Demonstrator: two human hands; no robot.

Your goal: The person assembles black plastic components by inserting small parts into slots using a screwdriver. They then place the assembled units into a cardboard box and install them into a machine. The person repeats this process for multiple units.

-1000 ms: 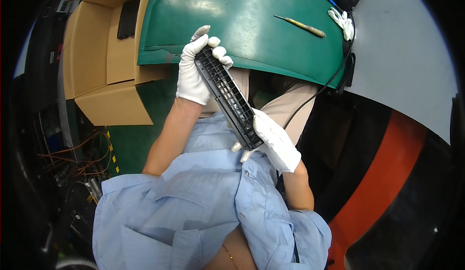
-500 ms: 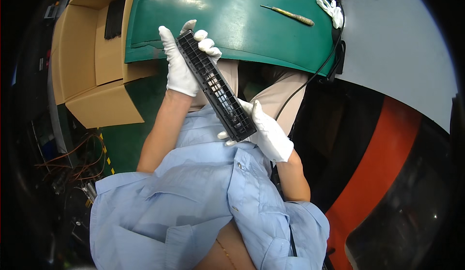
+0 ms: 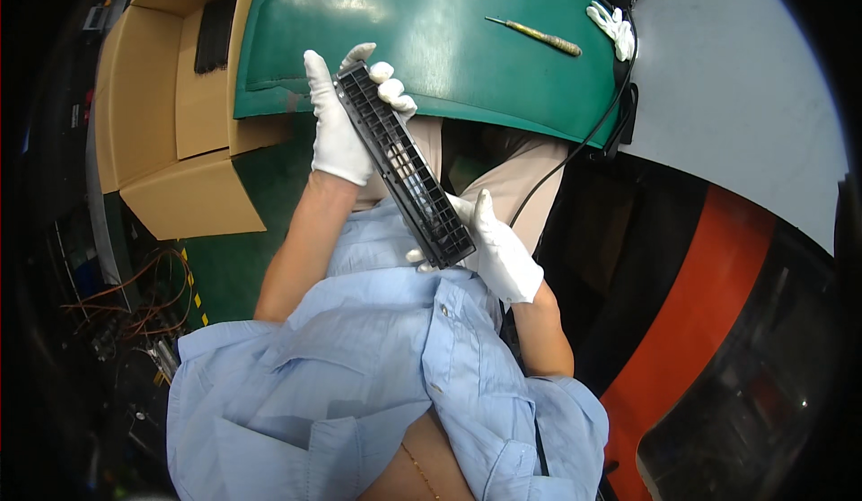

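A long black plastic grille (image 3: 404, 164) with rows of small slots is held at a slant above my lap, its far end to the left. My left hand (image 3: 346, 133), in a white glove, grips the far end; its thumb stands up beside the frame and its fingers curl round the other side. The near end rests in my right hand (image 3: 501, 248), gloved in white too, with the thumb along the edge and fingertips showing beneath. Part of the right fingers is hidden behind the grille.
A green mat (image 3: 431, 43) covers the table in front. On it lies a thin tool (image 3: 543, 38) with a yellowish handle. A spare white glove (image 3: 612, 30) and a black cable (image 3: 603, 115) are at the right. An open cardboard box (image 3: 148, 106) stands at the left, with dark parts inside.
The grille's far end and my left hand have shifted slightly right and nearer, and the grille has turned a little. Both hands keep their hold.
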